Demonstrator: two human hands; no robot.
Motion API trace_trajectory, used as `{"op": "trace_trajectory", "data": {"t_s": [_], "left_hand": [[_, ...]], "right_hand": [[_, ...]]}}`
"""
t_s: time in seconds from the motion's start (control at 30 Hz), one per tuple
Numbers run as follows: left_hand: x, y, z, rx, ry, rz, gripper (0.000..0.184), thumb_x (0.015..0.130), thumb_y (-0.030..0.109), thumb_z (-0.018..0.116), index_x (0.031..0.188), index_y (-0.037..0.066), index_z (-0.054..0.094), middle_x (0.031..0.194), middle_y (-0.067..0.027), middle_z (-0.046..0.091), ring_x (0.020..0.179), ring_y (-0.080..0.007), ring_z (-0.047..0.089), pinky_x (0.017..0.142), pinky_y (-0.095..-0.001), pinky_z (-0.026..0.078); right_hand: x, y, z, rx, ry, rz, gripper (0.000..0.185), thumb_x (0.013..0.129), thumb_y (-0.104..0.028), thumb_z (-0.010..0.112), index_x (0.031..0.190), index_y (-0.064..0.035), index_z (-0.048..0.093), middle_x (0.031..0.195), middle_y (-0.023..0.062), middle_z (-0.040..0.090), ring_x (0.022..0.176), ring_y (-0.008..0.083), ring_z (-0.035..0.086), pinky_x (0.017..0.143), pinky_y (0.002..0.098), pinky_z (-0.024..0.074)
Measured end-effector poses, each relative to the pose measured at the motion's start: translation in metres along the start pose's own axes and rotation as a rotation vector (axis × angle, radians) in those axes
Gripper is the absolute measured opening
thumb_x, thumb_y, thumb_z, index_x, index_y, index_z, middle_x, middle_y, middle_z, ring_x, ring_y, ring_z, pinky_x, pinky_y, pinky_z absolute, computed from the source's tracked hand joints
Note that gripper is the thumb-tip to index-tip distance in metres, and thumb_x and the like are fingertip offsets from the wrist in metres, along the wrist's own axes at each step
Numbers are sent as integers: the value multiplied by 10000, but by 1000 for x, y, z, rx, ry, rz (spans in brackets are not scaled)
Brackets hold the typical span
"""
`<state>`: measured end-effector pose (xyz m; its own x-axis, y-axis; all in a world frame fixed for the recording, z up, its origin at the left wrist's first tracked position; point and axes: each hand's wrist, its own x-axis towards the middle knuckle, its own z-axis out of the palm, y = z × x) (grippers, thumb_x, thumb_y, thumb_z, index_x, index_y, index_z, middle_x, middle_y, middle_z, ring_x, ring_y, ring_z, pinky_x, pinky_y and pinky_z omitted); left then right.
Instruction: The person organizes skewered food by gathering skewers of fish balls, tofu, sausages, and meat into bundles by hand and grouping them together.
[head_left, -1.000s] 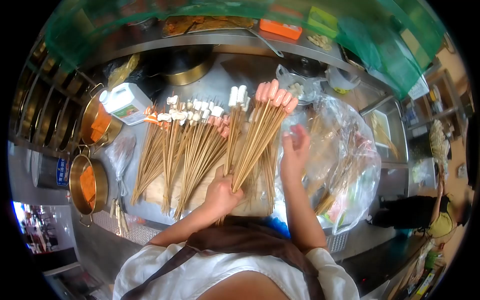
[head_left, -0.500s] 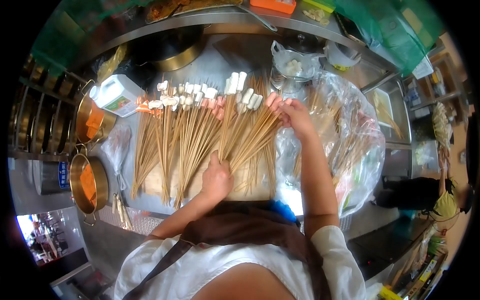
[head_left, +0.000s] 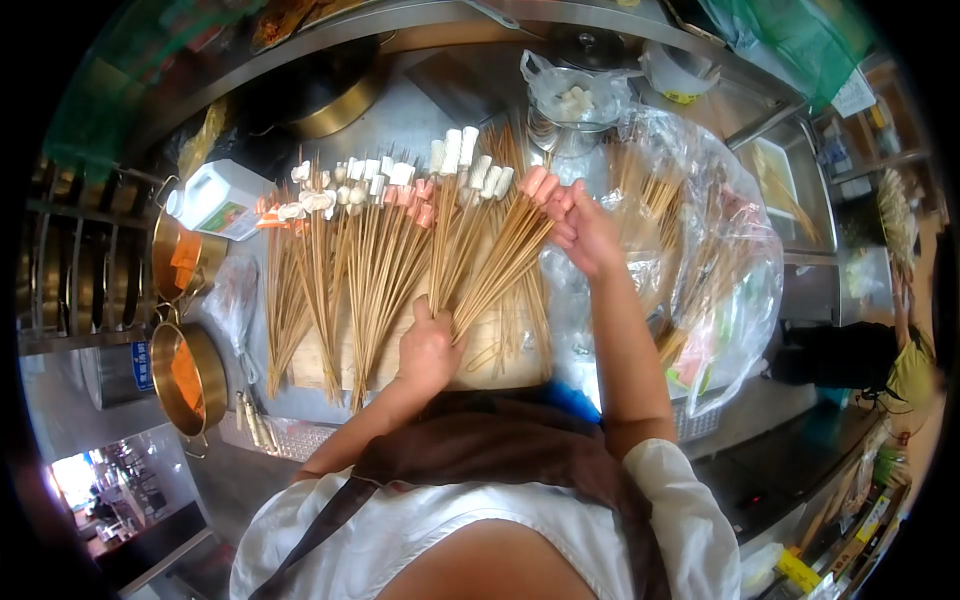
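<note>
head view, pink-topped skewers (head_left: 505, 262), between hands (head_left: 430, 350) (head_left: 586, 236)

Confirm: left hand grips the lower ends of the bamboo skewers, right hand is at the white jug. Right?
Wrong on the right hand: the head view shows it at the pink sausages. The left hand does grip the bamboo skewers' lower ends.

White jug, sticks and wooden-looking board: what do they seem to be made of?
The white jug is likely smooth plastic, given its opaque, moulded-looking body. The sticks look like bare bamboo or another wood: thin, straight and tan. The board seems matt wood, judging by its pale tan surface.
</note>
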<state>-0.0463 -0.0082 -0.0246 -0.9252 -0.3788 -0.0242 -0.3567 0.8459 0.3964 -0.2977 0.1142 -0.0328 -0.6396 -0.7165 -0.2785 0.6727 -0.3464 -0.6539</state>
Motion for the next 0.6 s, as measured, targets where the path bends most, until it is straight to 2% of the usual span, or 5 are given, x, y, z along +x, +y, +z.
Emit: {"op": "trace_trajectory", "data": {"t_s": [0.1,0.33,0.4,0.53,0.6], "left_hand": [[0,1,-1,-10,-50,-57,370,708,210,721,949,-28,571,997,-236,437,701,-390,575,601,-454,501],[4,-5,2,82,-61,-107,370,816,315,627,931,-32,572,954,-235,437,692,-379,577,583,-436,505],[4,-8,4,195,-43,-11,397,846,366,574,827,-31,567,921,-213,447,619,-318,590,537,-390,511],[9,-7,-1,187,-147,-70,396,885,339,531,885,-55,566,926,-227,443,676,-350,595,580,-409,522],[10,-10,2,197,-142,-5,410,893,345,516,848,-60,566,903,-223,447,655,-336,600,562,-400,526]], "right_hand": [[-2,-8,7,26,14,24,315,949,-372,425,808,-94,475,659,13,465,436,71,278,398,218,233],[-5,-28,17,-211,51,24,337,950,-341,412,745,-83,483,601,-3,450,422,59,290,384,198,216],[2,-26,26,-287,72,21,373,944,-347,416,696,-75,478,594,7,453,406,60,282,367,204,200],[6,-38,53,-435,110,33,454,938,-360,420,620,-45,496,615,27,498,388,71,286,350,212,204],[14,-42,60,-495,143,84,459,936,-369,423,630,-37,507,622,34,512,386,78,291,349,214,216]]}}
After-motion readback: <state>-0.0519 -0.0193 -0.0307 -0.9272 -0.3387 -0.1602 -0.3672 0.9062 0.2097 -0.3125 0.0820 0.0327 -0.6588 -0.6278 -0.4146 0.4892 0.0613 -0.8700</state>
